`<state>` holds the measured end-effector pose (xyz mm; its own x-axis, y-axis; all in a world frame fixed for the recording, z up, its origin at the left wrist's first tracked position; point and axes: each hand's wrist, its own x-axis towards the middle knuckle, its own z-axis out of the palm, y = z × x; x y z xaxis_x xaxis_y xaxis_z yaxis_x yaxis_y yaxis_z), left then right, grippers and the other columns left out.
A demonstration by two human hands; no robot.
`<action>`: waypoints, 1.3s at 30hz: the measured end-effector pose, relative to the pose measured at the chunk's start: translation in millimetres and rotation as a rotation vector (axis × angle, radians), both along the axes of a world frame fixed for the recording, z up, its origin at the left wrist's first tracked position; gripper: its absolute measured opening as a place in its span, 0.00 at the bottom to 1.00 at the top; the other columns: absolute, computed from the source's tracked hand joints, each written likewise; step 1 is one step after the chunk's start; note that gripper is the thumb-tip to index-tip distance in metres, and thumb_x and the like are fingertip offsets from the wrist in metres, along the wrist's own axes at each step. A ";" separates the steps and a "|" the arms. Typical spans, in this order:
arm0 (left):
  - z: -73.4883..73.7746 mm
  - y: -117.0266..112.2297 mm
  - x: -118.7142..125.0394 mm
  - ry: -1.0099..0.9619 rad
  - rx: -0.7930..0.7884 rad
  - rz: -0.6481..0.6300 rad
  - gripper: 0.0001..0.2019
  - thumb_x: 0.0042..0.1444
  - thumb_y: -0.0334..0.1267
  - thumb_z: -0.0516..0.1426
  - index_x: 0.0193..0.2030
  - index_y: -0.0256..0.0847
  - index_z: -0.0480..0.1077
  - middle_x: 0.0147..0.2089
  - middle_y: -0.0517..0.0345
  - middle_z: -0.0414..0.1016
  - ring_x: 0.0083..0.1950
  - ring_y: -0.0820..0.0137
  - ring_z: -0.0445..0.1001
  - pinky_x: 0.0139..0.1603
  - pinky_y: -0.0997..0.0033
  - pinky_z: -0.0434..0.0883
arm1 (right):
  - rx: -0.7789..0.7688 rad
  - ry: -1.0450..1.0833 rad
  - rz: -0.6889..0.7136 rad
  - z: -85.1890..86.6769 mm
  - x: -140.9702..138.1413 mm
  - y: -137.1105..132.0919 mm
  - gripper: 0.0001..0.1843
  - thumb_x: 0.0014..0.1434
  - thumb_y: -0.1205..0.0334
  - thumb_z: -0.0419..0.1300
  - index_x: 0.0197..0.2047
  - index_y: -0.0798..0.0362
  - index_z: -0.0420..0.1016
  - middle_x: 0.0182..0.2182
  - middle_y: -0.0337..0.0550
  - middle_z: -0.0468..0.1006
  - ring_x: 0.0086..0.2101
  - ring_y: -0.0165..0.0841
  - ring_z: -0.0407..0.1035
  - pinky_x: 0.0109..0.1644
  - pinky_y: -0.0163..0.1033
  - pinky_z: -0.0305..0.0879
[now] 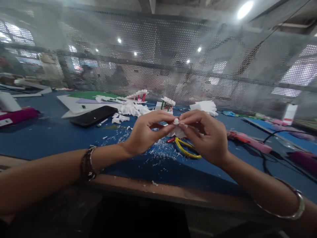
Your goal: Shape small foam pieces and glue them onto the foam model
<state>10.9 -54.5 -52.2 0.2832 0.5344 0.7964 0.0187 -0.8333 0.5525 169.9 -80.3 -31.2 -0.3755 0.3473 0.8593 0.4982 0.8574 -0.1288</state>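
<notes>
Between my fingertips is a small white piece point(176, 121), rolled or crumpled, that looks like paper. My left hand point(148, 130) pinches it from the left with thumb and forefinger. From the other side, my right hand point(206, 134) grips it the same way. Just below and behind the right hand lie yellow-handled scissors point(184, 150), partly hidden by that hand. White shreds point(160, 153) are scattered over the blue tabletop point(116, 165) beneath both hands.
Crumpled white paper point(132, 108) is heaped behind my left hand, near a black phone point(94, 116). Small paper models point(167, 104) stand farther back. At right lies a pink tool point(252, 142) with a black cable. A perforated metal screen point(158, 59) closes off the table's far side.
</notes>
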 end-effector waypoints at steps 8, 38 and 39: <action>6.9 4.3 -0.1 -0.038 -0.142 -0.095 0.05 0.46 0.35 0.57 0.29 0.36 0.70 0.31 0.57 0.71 0.33 0.74 0.69 0.33 0.77 0.68 | 0.017 -0.035 0.007 3.0 -1.1 -0.2 0.05 0.50 0.70 0.55 0.26 0.52 0.63 0.28 0.39 0.71 0.30 0.26 0.66 0.29 0.33 0.61; 10.5 2.8 -6.8 0.218 0.230 -0.002 0.07 0.50 0.33 0.54 0.35 0.37 0.71 0.37 0.54 0.74 0.37 0.73 0.70 0.39 0.75 0.67 | -0.220 0.043 0.228 6.1 2.7 5.8 0.06 0.48 0.69 0.58 0.24 0.54 0.62 0.28 0.39 0.64 0.31 0.25 0.62 0.33 0.34 0.61; 10.6 3.4 -6.8 0.218 0.220 -0.009 0.07 0.49 0.33 0.54 0.34 0.37 0.71 0.37 0.54 0.74 0.37 0.73 0.70 0.39 0.75 0.67 | -0.221 0.040 0.228 6.0 2.8 6.0 0.06 0.48 0.68 0.58 0.24 0.54 0.62 0.27 0.39 0.64 0.31 0.25 0.62 0.33 0.34 0.61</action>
